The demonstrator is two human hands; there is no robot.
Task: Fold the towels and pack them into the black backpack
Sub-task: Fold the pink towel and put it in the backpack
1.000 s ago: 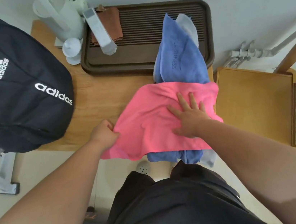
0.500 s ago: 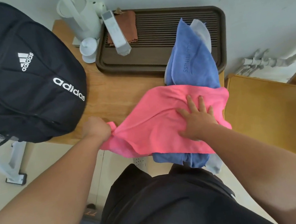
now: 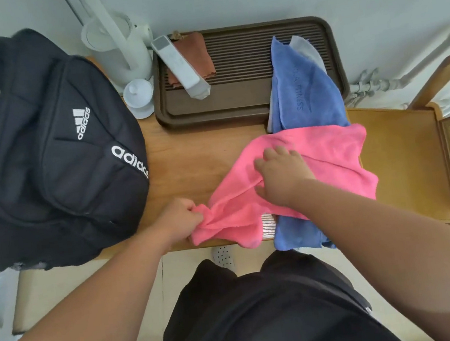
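Observation:
A pink towel (image 3: 330, 153) lies rumpled across the right part of the wooden table (image 3: 196, 157), on top of a blue towel (image 3: 305, 96) that runs from the brown tray to the table's front edge. A grey towel (image 3: 306, 49) peeks out beneath the blue one. My left hand (image 3: 180, 219) pinches the pink towel's near left corner at the table edge. My right hand (image 3: 281, 174) grips a fold in the middle of the pink towel. The black backpack (image 3: 44, 154) sits on the table's left end, a little left of my left hand.
A slatted brown tray (image 3: 237, 97) at the back holds a white remote (image 3: 180, 69) and a rust cloth (image 3: 196, 51). A white kettle (image 3: 118, 44) and small white lidded cup (image 3: 138, 96) stand beside it. A wooden chair (image 3: 399, 158) stands to the right.
My right hand went from pressing flat on the pink towel to bunching a fold and shifting left. My left hand pulled the near corner toward the table edge, wrinkling the towel.

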